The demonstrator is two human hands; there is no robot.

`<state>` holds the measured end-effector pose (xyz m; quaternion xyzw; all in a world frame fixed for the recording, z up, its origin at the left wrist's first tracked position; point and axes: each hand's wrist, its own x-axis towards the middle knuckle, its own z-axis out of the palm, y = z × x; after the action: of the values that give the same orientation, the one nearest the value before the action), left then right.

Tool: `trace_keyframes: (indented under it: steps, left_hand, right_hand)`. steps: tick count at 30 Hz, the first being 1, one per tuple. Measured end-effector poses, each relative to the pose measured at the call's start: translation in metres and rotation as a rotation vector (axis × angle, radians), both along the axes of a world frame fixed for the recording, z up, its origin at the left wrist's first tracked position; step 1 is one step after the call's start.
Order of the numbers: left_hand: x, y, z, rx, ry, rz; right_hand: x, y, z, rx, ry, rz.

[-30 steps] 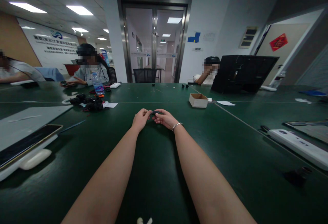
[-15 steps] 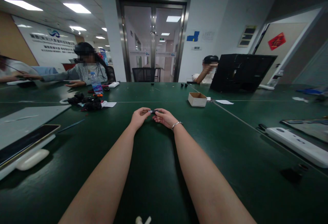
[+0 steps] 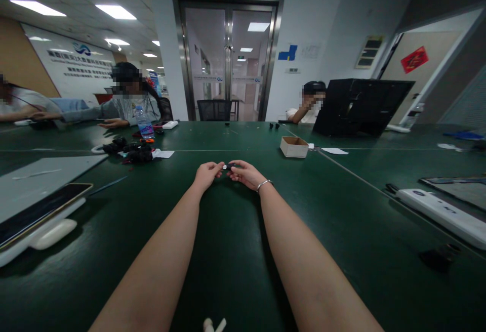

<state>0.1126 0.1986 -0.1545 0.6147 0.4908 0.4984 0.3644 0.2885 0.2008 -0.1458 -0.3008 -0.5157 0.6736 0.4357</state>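
Note:
Above the green table, my right hand (image 3: 245, 174) pinches a small black stick with a shiny silver end (image 3: 225, 167) between thumb and fingers. It looks like a USB stick, but is too small to be sure. My left hand (image 3: 208, 175) is closed, its thumb and fingertips pinched right at the silver end. Whether they grip that end or a tiny separate part is hidden by the fingers. Both hands face each other, nearly touching.
A small open box (image 3: 294, 148) stands beyond my right hand. Black tangled items (image 3: 138, 154) and a water bottle (image 3: 144, 123) are left. A phone (image 3: 45, 213) lies near left, a white power strip (image 3: 442, 215) right. Co-workers sit across, by a black monitor (image 3: 360, 107) and at left.
More of the silver end shows between my hands, and my left fingertips sit slightly farther from my right ones. The view has shifted slightly.

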Motion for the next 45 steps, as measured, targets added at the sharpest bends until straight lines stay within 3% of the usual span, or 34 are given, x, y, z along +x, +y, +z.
trace_keyframes:
  steps: [7,14,22,31,45]
  left_hand:
    - [0.0009,-0.0011,0.0009,-0.002,0.04,0.011]
    - [0.0023,-0.0024,0.0017,0.104,-0.019,-0.04]
    - [0.0094,-0.0068,0.0084,-0.022,-0.061,0.032]
    - [0.0086,-0.0044,0.0092,-0.097,-0.084,0.031]
    - [0.0075,-0.001,0.0031,-0.032,-0.033,-0.047]
  right_hand:
    - [-0.0008,-0.0003,0.0008,0.002,-0.011,0.004]
    - [-0.0022,0.0,0.0026,-0.035,-0.013,-0.033]
    - [-0.0043,-0.001,0.0042,-0.041,-0.022,-0.035]
    - [-0.0039,0.0,0.0036,-0.04,-0.031,-0.027]
    - [-0.0044,0.0001,0.0032,-0.034,-0.037,-0.019]
